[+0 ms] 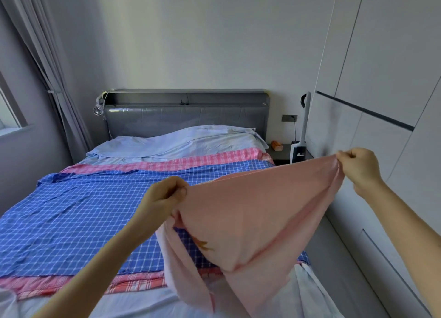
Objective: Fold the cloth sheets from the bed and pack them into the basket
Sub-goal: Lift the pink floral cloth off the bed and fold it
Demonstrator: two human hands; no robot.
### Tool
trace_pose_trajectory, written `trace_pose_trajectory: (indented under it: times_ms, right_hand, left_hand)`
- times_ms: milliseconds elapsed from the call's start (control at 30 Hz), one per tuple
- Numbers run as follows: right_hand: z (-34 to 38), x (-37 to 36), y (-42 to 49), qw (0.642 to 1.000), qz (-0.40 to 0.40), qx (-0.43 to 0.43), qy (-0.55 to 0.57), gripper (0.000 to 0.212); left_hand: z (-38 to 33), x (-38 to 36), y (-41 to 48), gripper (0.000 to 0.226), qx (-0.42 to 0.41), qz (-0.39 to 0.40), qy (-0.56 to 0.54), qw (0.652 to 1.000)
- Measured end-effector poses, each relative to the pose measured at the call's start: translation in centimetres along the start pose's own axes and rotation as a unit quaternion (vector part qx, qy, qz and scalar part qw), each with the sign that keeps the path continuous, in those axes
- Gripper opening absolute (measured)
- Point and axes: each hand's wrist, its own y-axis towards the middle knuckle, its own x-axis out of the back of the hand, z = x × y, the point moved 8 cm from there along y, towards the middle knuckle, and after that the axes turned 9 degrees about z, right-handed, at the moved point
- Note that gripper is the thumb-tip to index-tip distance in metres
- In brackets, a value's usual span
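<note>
While both hands pinch its top edge | left hand (pixel 164 199), right hand (pixel 358 166) | pink sheet (pixel 257 217) light, limp, drapes | hold at corners.

Plain pale pink cloth sheet (pixel 250 219) lifted and stretched above the bed's foot-end right corner (a small orange motif on its hanging underside), blue white-checked cloth sheet (pixel 78 212) spread flat mid-bed, pink plaid cloth sheet (pixel 210 159) beneath it, edges showing.

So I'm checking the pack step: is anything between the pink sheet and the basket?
Cannot tell: no basket shows in this view. Both hands, left and right, already pinch the plain pink cloth sheet, held up over the blue checked sheet on the bed.
</note>
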Motion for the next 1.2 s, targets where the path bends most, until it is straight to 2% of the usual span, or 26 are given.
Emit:
trace_pose_trajectory:
  times_ms: [67, 167, 200, 267, 300, 333, 367, 433, 500, 600, 667, 733, 800, 867, 900, 967, 1067, 1200]
  right_hand:
    - [-1.3, -1.1, -1.0, 0.999, 0.004, -0.004, -0.053, 0.041]
    - [-2.1, -3.9, -3.3, 0.976, 0.037, -0.014, -0.214, 0.022]
    - [-1.6, -5.2, -4.7, 0.968, 0.056, 0.012, -0.244, 0.024]
    - [0.9, -9.3, -9.0, 0.955, 0.169, 0.136, -0.200, 0.062]
    - [2.6, -11.5, -12.0, 0.939, 0.260, 0.179, -0.136, 0.078]
    - [3.8, -14.0, -15.1, 0.912, 0.355, 0.188, -0.083, 0.086]
    - [4.5, -16.0, -17.7, 0.885, 0.421, 0.189, -0.064, 0.085]
    - [4.1, -19.2, -20.2, 0.863, 0.464, 0.189, -0.061, 0.056]
    - [3.9, -20.0, -20.3, 0.876, 0.452, 0.165, -0.023, 0.020]
    - [3.8, -19.6, -20.0, 0.878, 0.452, 0.158, 0.013, 0.025]
    - [4.5, -18.6, -19.8, 0.881, 0.423, 0.212, -0.007, 0.024]
    - [6.4, -16.5, -19.4, 0.891, 0.317, 0.320, -0.062, 0.024]
    - [8.5, -14.5, -19.9, 0.882, 0.173, 0.422, -0.118, 0.027]
    - [10.1, -13.0, -20.7, 0.870, 0.062, 0.463, -0.156, 0.028]
    - [10.9, -12.5, -21.1, 0.868, 0.032, 0.468, -0.164, 0.028]
    - [11.7, -12.2, -21.5, 0.866, 0.018, 0.470, -0.169, 0.028]
    - [12.6, -12.8, -21.6, 0.849, 0.052, 0.483, -0.209, 0.023]
    - [13.9, -13.7, -21.5, 0.802, 0.081, 0.501, -0.316, 0.019]
  left_hand:
    - [-1.9, 0.0, 0.0, 0.012, -0.017, 0.012, 0.050, 0.999]
    - [-3.0, -0.7, -0.2, 0.012, -0.032, 0.020, 0.124, 0.992]
    - [-3.0, -1.1, -0.3, 0.013, -0.034, 0.024, 0.137, 0.990]
    - [-2.6, -2.1, -0.7, 0.012, -0.037, 0.035, 0.143, 0.988]
    - [-2.4, -2.7, -0.8, 0.017, -0.042, 0.041, 0.150, 0.987]
    - [-2.1, -3.2, -1.0, 0.027, -0.043, 0.047, 0.161, 0.985]
    - [-1.9, -3.7, -1.3, 0.035, -0.041, 0.055, 0.171, 0.983]
    - [-1.7, -4.6, -1.9, 0.037, -0.040, 0.075, 0.185, 0.979]
    - [-1.9, -5.2, -2.7, 0.030, -0.054, 0.095, 0.191, 0.975]
    - [-1.3, -4.4, -4.1, 0.029, -0.053, 0.111, 0.194, 0.973]
    - [-0.4, -3.3, -4.8, 0.029, -0.040, 0.107, 0.204, 0.972]
    - [0.6, -2.8, -5.3, 0.022, -0.022, 0.096, 0.205, 0.974]
    - [1.6, -3.0, -6.1, 0.014, -0.007, 0.086, 0.192, 0.978]
    - [2.0, -4.2, -6.8, 0.024, -0.005, 0.080, 0.183, 0.980]
    - [2.1, -5.0, -7.0, 0.029, 0.001, 0.079, 0.173, 0.982]
    - [1.7, -6.2, -6.6, 0.027, 0.005, 0.070, 0.134, 0.989]
    - [-0.2, -7.3, -5.5, 0.006, -0.035, 0.010, 0.080, 0.996]
    - [-2.4, -7.5, -4.6, 0.023, -0.085, -0.113, 0.134, 0.981]
